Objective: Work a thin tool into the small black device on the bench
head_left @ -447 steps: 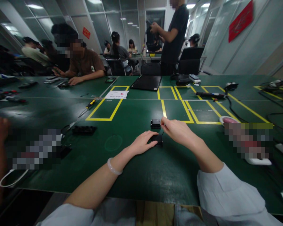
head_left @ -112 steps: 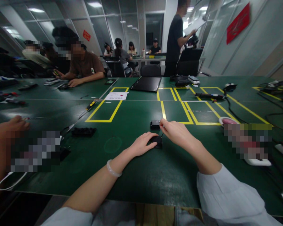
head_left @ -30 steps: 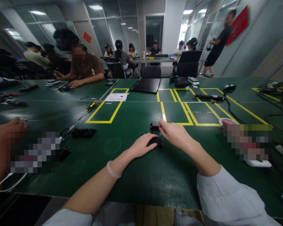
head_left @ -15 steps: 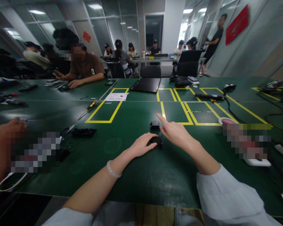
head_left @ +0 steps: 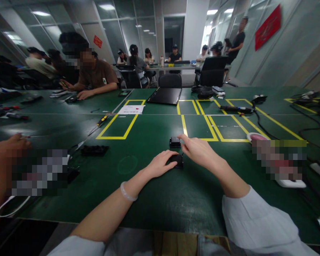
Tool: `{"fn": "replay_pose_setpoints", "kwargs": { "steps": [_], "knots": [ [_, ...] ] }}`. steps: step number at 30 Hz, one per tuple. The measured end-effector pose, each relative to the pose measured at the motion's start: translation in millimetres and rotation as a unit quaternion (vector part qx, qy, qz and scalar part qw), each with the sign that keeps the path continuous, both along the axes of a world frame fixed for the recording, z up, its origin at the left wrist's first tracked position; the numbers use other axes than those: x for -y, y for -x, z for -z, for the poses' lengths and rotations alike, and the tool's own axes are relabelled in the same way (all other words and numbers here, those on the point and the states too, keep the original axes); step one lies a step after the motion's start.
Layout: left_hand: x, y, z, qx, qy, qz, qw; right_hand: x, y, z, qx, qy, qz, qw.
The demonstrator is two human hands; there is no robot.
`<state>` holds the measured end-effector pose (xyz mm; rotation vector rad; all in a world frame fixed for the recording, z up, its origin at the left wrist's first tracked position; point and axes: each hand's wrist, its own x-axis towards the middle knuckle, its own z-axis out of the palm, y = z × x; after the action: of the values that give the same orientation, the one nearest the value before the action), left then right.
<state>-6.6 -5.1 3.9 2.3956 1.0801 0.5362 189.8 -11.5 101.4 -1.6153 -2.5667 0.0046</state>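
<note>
My left hand [head_left: 162, 164] lies on the green table with thumb and fingers closed around a small black device [head_left: 179, 160] that has a rounded top. Its left part is hidden under my fingers. Just above and to the right is my right hand [head_left: 196, 149], fingers curled together. A short thin dark piece [head_left: 182, 154] shows between its fingertips and the device; I cannot make out what it is. Behind the device sits a small black box [head_left: 175, 142], close to the bent index finger of my right hand. Whether that finger touches the box is unclear.
A black tray-like part [head_left: 94, 150] and a yellow-black screwdriver [head_left: 101, 121] lie to the left. At the far left, a co-worker's hand [head_left: 9, 153] holds a thin tool. A dark flat panel [head_left: 165, 96] is at the back; a corded black tool [head_left: 236, 109] lies right.
My right index finger has bent downward from its raised, stretched pose to beside the black box. My left hand stays on the device.
</note>
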Motion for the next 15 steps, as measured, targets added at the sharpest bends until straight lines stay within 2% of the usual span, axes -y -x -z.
{"fn": "replay_pose_setpoints", "kwargs": {
  "steps": [15],
  "knots": [
    [0.5,-0.1,-0.6,-0.003,-0.003,0.001,1.000,0.0,1.6,-2.7,0.012,0.012,0.005,1.000]
  ]
}}
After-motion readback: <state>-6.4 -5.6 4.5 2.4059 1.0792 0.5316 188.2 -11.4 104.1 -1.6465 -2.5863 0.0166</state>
